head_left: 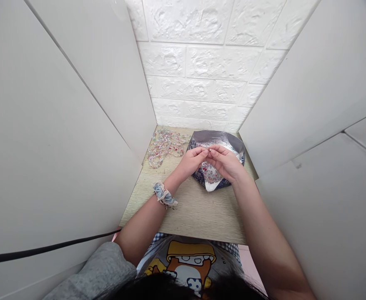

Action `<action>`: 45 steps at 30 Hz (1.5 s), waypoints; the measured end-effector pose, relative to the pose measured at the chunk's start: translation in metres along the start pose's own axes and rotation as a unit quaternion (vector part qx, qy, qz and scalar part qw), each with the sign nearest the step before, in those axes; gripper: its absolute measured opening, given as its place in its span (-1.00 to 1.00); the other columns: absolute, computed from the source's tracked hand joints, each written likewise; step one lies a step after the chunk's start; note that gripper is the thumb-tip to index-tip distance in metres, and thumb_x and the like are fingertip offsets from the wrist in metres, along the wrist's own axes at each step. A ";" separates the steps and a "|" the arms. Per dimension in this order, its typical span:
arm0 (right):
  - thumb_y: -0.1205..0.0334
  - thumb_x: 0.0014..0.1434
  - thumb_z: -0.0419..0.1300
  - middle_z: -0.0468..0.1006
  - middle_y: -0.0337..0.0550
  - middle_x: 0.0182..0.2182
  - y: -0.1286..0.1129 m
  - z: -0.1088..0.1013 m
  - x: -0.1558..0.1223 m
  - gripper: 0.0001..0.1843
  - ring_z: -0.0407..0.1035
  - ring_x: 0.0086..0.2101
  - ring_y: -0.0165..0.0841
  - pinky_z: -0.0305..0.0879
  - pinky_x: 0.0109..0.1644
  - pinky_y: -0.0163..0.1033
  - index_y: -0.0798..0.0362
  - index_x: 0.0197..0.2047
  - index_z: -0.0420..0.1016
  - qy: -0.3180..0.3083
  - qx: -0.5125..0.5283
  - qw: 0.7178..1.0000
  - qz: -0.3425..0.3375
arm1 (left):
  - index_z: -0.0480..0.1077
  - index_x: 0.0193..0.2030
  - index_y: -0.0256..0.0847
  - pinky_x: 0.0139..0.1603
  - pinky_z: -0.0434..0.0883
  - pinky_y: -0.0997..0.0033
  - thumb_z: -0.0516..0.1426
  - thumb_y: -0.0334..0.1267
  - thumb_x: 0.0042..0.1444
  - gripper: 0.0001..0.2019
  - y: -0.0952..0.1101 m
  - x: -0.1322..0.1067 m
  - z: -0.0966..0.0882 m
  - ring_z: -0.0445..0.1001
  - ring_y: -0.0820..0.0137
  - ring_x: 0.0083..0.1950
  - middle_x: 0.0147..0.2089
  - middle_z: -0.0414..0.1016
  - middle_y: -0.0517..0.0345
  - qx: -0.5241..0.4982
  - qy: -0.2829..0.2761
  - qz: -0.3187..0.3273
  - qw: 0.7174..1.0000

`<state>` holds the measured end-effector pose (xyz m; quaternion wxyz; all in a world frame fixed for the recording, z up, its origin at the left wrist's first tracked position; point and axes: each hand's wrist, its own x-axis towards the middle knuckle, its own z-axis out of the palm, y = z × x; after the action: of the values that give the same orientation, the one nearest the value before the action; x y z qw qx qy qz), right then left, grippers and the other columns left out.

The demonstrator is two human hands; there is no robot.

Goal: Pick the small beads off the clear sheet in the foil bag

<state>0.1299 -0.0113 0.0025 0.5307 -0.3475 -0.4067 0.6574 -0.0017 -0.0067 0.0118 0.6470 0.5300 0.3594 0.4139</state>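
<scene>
My left hand and my right hand meet fingertip to fingertip above an opened bag with a silver lining and a dark blue patterned outside. Between the right thumb and forefinger shows a small pale bead. The left fingers are pinched together too, but what they hold is too small to make out. Below the hands, loose red and clear beads lie in the bag on a white inner piece. Left of it, strands of strung beads in clear, red and pastel colours are heaped on the table.
The small wooden table stands against a white brick-pattern wall. Tall white panels close it in on the left, with more panels on the right. A black cable crosses at the lower left.
</scene>
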 end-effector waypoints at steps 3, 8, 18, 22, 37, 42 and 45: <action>0.21 -0.16 0.29 0.47 -0.28 -0.42 0.001 -0.001 0.000 -0.84 0.36 -0.33 -0.45 0.23 -0.03 -0.23 0.01 -0.44 0.43 -0.001 -0.006 1.000 0.004 | 0.26 -0.48 -0.31 -0.74 -0.11 0.63 0.07 -0.13 -0.02 -0.76 -0.002 0.001 -0.001 -0.06 0.70 -0.74 -0.73 -0.02 0.39 0.004 0.000 0.004 1.000; 0.23 -0.17 0.30 0.48 -0.27 -0.42 0.000 -0.001 0.000 -0.83 0.36 -0.33 -0.46 0.24 -0.05 -0.26 0.03 -0.43 0.45 -0.001 -0.005 1.000 0.009 | 0.26 -0.48 -0.30 -0.71 -0.09 0.62 0.05 -0.14 -0.01 -0.77 -0.004 0.002 -0.002 -0.06 0.69 -0.72 -0.72 -0.02 0.39 0.022 0.005 0.015 1.000; 0.14 -0.14 0.25 0.49 -0.22 -0.43 0.003 -0.004 0.003 -0.77 0.36 -0.35 -0.36 0.28 -0.17 -0.19 0.03 -0.36 0.48 0.058 -0.203 0.976 -0.043 | 0.26 -0.50 -0.32 -0.68 -0.09 0.61 0.04 -0.19 -0.01 -0.79 -0.007 0.004 -0.006 -0.08 0.69 -0.70 -0.69 -0.01 0.38 0.037 0.033 0.001 0.999; 0.17 -0.11 0.22 0.51 -0.20 -0.41 0.000 -0.001 0.001 -0.82 0.36 -0.34 -0.33 0.27 -0.21 -0.20 0.03 -0.38 0.49 0.071 -0.269 0.958 -0.069 | 0.26 -0.51 -0.32 -0.70 -0.13 0.60 0.04 -0.17 -0.02 -0.78 -0.007 0.004 -0.006 -0.09 0.69 -0.71 -0.68 -0.03 0.38 0.015 0.030 -0.012 0.999; 0.24 0.00 0.07 0.44 -0.21 -0.51 -0.007 0.003 -0.005 -0.86 0.30 -0.45 -0.37 0.21 -0.36 -0.25 0.05 -0.49 0.43 0.091 -0.434 0.876 -0.189 | 0.23 -0.50 -0.31 -0.75 -0.18 0.64 0.09 -0.13 -0.05 -0.75 -0.005 0.002 -0.005 -0.08 0.73 -0.74 -0.65 -0.02 0.37 -0.054 -0.022 -0.071 0.996; 0.27 0.03 0.07 0.41 -0.18 -0.37 -0.005 0.005 -0.003 -0.88 0.30 -0.29 -0.36 0.26 -0.30 -0.27 0.04 -0.45 0.43 0.055 -0.412 0.873 -0.255 | 0.29 -0.34 -0.30 -0.76 0.00 0.62 0.06 -0.10 -0.02 -0.73 -0.006 0.003 -0.006 0.24 0.66 -0.65 -0.40 0.30 0.17 -0.067 -0.021 -0.064 0.995; 0.26 0.03 0.08 0.39 -0.16 -0.32 -0.003 0.005 -0.002 -0.89 0.30 -0.27 -0.36 0.28 -0.28 -0.26 0.04 -0.42 0.42 0.054 -0.400 0.876 -0.265 | 0.30 -0.27 -0.29 -0.71 0.09 0.63 0.06 -0.09 -0.02 -0.71 -0.006 0.003 -0.006 0.34 0.58 -0.53 -0.27 0.33 0.09 -0.077 -0.041 -0.073 0.993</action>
<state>0.1277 -0.0139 0.0076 0.5222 -0.4443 -0.6822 0.2539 -0.0049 -0.0022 0.0050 0.7288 0.4670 0.3375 0.3699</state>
